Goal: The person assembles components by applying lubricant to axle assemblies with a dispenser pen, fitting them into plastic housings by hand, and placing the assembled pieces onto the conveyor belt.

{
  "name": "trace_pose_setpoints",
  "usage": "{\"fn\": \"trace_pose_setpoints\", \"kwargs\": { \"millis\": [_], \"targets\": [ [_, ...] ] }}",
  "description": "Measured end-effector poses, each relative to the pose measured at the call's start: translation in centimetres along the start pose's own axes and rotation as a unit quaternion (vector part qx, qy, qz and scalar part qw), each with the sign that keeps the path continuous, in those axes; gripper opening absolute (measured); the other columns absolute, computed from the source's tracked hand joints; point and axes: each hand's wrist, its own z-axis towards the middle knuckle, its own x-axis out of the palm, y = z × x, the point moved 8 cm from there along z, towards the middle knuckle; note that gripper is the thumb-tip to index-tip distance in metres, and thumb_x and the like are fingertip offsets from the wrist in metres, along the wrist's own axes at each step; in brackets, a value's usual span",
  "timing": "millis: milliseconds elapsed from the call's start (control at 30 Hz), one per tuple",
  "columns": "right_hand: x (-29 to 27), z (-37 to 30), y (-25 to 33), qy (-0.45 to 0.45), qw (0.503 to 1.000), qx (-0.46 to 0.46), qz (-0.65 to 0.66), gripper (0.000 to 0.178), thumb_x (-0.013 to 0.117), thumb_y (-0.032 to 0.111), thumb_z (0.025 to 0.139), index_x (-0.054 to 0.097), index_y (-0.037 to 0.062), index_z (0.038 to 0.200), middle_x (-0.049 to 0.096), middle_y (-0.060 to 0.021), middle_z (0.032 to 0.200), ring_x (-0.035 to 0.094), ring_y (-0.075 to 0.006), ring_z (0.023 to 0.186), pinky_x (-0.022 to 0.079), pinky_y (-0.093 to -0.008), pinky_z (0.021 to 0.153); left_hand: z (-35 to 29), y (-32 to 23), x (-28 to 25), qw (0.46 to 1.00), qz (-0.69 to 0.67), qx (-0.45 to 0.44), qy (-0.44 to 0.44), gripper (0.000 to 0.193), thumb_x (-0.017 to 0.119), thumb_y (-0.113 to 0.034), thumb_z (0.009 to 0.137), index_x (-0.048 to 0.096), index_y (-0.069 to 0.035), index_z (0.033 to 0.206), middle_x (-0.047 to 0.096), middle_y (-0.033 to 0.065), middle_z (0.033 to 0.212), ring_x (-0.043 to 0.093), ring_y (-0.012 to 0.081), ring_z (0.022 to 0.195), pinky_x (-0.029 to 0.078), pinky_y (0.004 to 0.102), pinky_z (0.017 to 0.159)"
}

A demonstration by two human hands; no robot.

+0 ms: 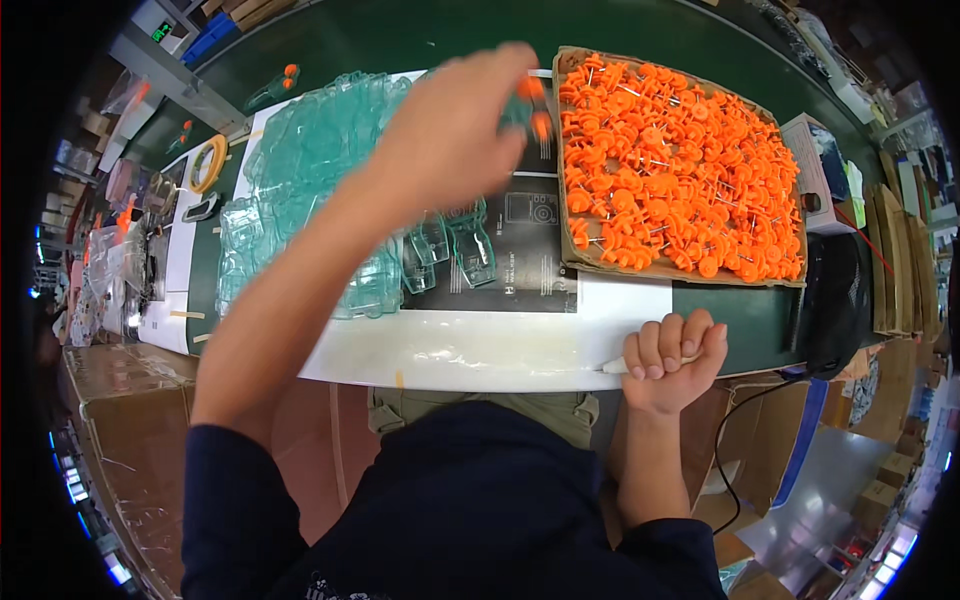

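Observation:
My left hand (460,125) is stretched over the far middle of the bench, its fingers smeared by motion. Right at its fingertips is a piece with two orange parts (541,126); whether the hand grips it cannot be told. My right hand (675,360) is closed round a white tool with a pointed tip (614,367), low over the front edge of the white sheet (460,345). Under and left of my left arm lies a spread of clear teal plastic shells (320,130). A few separate shells (473,252) rest on a black printed mat (530,275).
A shallow cardboard box (680,272) full of orange round-headed parts with metal pins (680,160) stands at the right. Teal pieces with orange parts (275,88) lie at the far left, near a yellow tape roll (208,165). A black cable (735,420) hangs at the right edge.

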Motion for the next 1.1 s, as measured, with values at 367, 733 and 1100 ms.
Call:
{"fn": "trace_pose_setpoints", "kwargs": {
  "millis": [367,733,1100],
  "targets": [
    [0.2,0.4,-0.1,0.012,0.999,-0.003,-0.037,0.044,0.036,0.039,0.111,0.045,0.0154,0.075,0.04,0.0018,0.053,0.035,-0.0103,0.042,0.036,-0.0287,0.04,2.7,6.6,-4.0,0.994,0.102,0.014,0.029,0.053,0.07,-0.013,0.086,0.054,-0.01,0.136,0.068,0.0099,0.123,0.065,0.0302,0.111,0.052,0.0416,0.094],
    [0.4,0.5,-0.4,0.022,0.998,-0.005,-0.062,0.043,0.037,0.039,0.111,0.045,0.0153,0.076,0.041,0.0021,0.054,0.036,-0.0105,0.043,0.036,-0.0288,0.041,-6.3,3.0,-1.4,0.97,0.216,-0.086,0.065,0.055,0.074,-0.011,0.083,0.054,-0.011,0.134,0.068,0.0101,0.111,0.065,0.0311,0.097,0.051,0.0422,0.082],
    [0.3,0.8,0.4,0.003,0.999,0.005,0.034,0.041,0.041,0.039,0.109,0.047,0.0154,0.077,0.04,0.0023,0.053,0.035,-0.0105,0.043,0.035,-0.0285,0.04,-12.7,-7.9,-0.5,0.979,-0.113,0.163,-0.039,0.033,0.071,-0.006,0.081,0.065,-0.011,0.113,0.065,0.0066,0.125,0.063,0.0237,0.104,0.048,0.035,0.083]
  ]
}}
